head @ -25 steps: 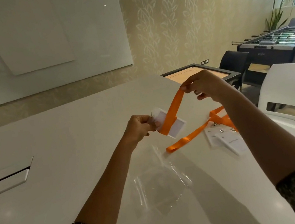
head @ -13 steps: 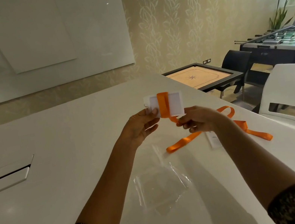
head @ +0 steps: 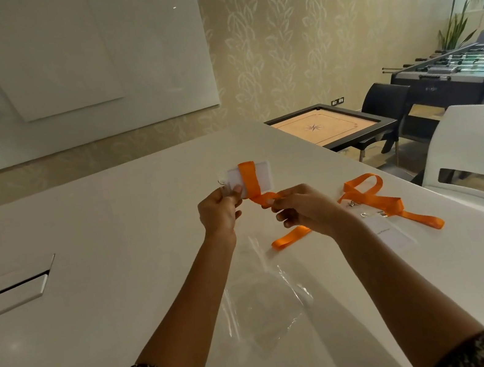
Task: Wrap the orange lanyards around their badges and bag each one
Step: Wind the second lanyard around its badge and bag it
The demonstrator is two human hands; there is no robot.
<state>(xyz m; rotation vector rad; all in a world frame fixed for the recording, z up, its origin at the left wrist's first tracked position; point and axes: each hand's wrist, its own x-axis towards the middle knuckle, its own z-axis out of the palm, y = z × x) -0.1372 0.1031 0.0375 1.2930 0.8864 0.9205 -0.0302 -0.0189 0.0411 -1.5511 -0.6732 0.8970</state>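
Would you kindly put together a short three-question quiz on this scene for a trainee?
1. True or false: the left hand holds the badge.
2. What does the right hand pinch?
3. Where is the bag? A: in the left hand. B: in the right hand. C: on the table.

Key: 1 true; 2 the lanyard; 3 C.

lanyard (head: 249, 182): orange woven cloth | bag (head: 265, 305): clear glossy plastic | table (head: 114, 238): smooth glossy
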